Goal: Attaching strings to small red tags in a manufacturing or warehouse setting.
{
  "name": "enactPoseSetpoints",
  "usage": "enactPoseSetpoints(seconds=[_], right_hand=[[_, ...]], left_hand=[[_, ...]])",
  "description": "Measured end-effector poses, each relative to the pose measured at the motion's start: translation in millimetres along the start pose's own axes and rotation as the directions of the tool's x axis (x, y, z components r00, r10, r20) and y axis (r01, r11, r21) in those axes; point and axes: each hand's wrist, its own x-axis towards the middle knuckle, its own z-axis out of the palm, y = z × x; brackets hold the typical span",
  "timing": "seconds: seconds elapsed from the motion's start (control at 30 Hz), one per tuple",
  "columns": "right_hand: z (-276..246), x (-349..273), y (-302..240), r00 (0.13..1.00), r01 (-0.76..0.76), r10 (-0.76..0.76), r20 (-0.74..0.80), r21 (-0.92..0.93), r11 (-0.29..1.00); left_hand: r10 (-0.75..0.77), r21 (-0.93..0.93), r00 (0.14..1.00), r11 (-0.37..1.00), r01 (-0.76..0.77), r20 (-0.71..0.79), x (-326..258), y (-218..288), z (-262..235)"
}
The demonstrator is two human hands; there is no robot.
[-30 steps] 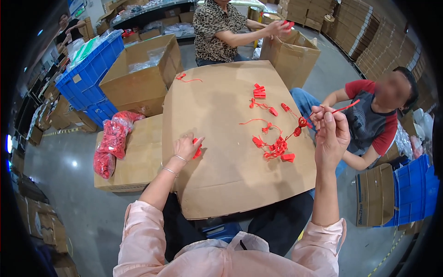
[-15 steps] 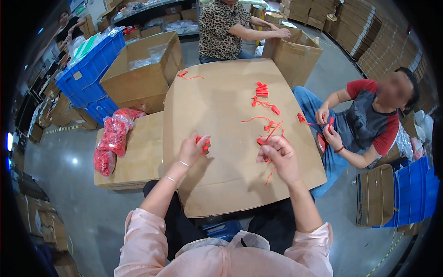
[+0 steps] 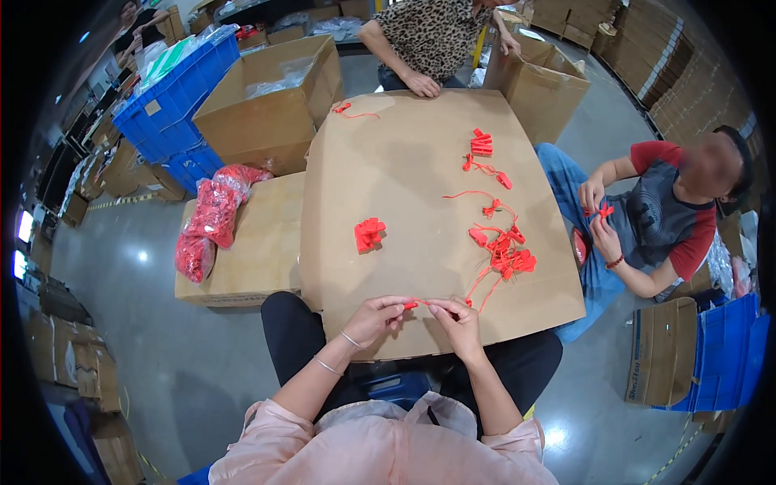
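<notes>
Close to the cardboard's near edge, my left hand (image 3: 377, 319) pinches a small red whistle-like piece (image 3: 411, 305). Beside it, my right hand (image 3: 457, 325) has thumb and finger pinched on a thin red cord (image 3: 423, 302) running to that piece. A cluster of similar red pieces (image 3: 369, 235) lies beyond my left hand, apart from it. Farther right, a tangled heap of red pieces with cords (image 3: 509, 257) rests on the cardboard sheet (image 3: 404, 178). Behind that heap are another corded piece (image 3: 491, 208) and a small stacked group (image 3: 482, 144).
Bags of red pieces (image 3: 214, 212) lie on a carton (image 3: 242, 279) to the left. An open box (image 3: 267, 121) and blue crates (image 3: 174, 101) stand behind. A co-worker (image 3: 663, 198) at right handles a red piece; another person (image 3: 428, 40) stands at the far edge.
My left hand has set the red cluster on the cardboard. Both hands have come together near the front edge, holding one corded piece. The far person's one hand now rests on the cardboard.
</notes>
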Motion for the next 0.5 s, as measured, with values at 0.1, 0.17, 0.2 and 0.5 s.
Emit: enactPoseSetpoints(seconds=[0.1,0.17,0.2,0.5], right_hand=[[3.7,-6.8,-0.1,0.999,-0.033,0.033,-0.010,-0.015,0.999],[5.8,-11.0,1.8,0.996,-0.084,0.084,-0.012,0.000,0.996],[6.4,-12.5,4.5,0.998,-0.068,0.068,-0.008,-0.010,0.998],[9.0,-16.5,8.1,0.998,-0.063,0.068,0.017,-0.209,0.976]], left_hand=[[0.077,0.098,0.995,0.993,-0.071,-0.062,-5.1,-6.5,2.0],[0.143,0.175,0.987,0.976,-0.128,-0.074,-7.9,-12.0,1.8],[0.196,0.185,0.978,0.966,-0.179,-0.074,-10.0,-12.3,4.5],[0.266,0.159,0.964,0.952,-0.263,0.003,-12.5,-22.9,1.5]])
